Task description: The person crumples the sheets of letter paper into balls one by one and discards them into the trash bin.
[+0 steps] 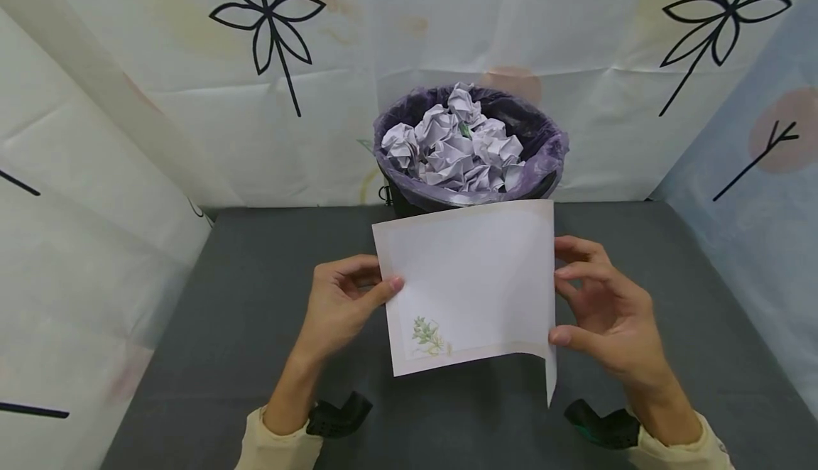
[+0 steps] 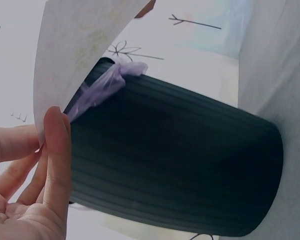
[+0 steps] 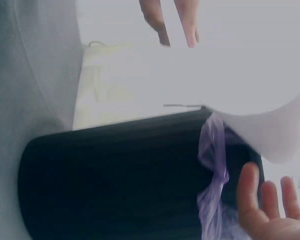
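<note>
A sheet of paper [image 1: 473, 278] with a pale border and a green plant printed in its lower left corner is held up in front of the bin. My left hand [image 1: 345, 307] pinches its left edge between thumb and fingers, also plain in the left wrist view, where the paper [image 2: 80, 50] shows from behind. At the right edge, which bends backward, is my right hand [image 1: 607, 314] with its fingers spread and thumb near the edge. In the right wrist view that hand's fingers [image 3: 248, 192] stand apart from the sheet.
Behind the paper stands a black ribbed bin [image 2: 180, 150] lined with a purple bag [image 1: 549, 161]. Several crumpled white paper balls [image 1: 447, 154] fill it near the rim. The dark grey table [image 1: 268, 243] meets patterned cloth walls [image 1: 160, 136] behind and at both sides.
</note>
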Tool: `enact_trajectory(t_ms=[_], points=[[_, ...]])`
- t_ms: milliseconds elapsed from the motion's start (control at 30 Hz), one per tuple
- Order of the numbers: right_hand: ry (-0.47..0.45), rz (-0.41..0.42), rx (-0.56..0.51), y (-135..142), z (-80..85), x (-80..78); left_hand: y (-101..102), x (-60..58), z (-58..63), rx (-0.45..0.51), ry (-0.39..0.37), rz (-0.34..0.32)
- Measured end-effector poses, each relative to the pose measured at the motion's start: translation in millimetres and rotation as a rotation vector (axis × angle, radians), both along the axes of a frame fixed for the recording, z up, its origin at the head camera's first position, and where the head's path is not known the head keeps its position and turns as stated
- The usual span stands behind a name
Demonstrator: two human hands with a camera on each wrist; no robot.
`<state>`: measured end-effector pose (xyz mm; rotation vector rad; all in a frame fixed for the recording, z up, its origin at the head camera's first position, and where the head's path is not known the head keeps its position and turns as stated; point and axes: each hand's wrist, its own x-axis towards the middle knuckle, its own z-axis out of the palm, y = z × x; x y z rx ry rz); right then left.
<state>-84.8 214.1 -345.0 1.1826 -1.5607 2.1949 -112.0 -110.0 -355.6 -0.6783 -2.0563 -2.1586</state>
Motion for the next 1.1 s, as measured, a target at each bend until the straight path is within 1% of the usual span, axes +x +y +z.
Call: enact_trajectory(t_ms=[133, 233, 333, 433, 500, 633, 833, 867, 900, 933, 1000, 1100], points=[[-0.053, -0.077, 0.123, -4, 3.2, 4.3, 6, 2.6, 1.0, -0.005, -0.014, -0.007], [-0.075, -0.085, 0.186, -7, 4.0, 5.8, 9, 4.0, 1.6, -0.007, -0.013, -0.013], [-0.102, -0.075, 0.239, -9, 4.2, 7.1, 11, 5.0, 2.3, -0.001, 0.000, -0.026], [-0.122, -0.065, 0.263, -11, 3.9, 7.6, 13, 6.0, 2.6, 0.016, 0.020, -0.051], [-0.120, -0.076, 0.266, -13, 3.5, 7.5, 15, 6.7, 3.1, 0.026, 0.024, -0.074], [-0.114, -0.119, 0.261, -17, 3.2, 7.3, 16, 7.1, 3.0, 0.068, 0.022, -0.152], [-0.090, -0.193, 0.300, -21, 5.3, 7.1, 19, 5.4, 1.3, 0.253, -0.090, -0.362], [-0.092, -0.202, 0.312, -21, 5.8, 7.3, 21, 4.9, 0.7, 0.276, -0.102, -0.397], [-0.094, -0.208, 0.322, -22, 6.1, 7.4, 22, 4.8, 0.5, 0.286, -0.113, -0.416], [-0.096, -0.214, 0.333, -22, 6.4, 7.5, 24, 4.9, 0.5, 0.284, -0.119, -0.422], [-0.105, -0.228, 0.358, -23, 6.9, 7.8, 27, 5.5, 1.2, 0.258, -0.137, -0.415], [-0.103, -0.242, 0.394, -24, 7.4, 7.9, 33, 7.7, 5.0, 0.175, -0.176, -0.385]])
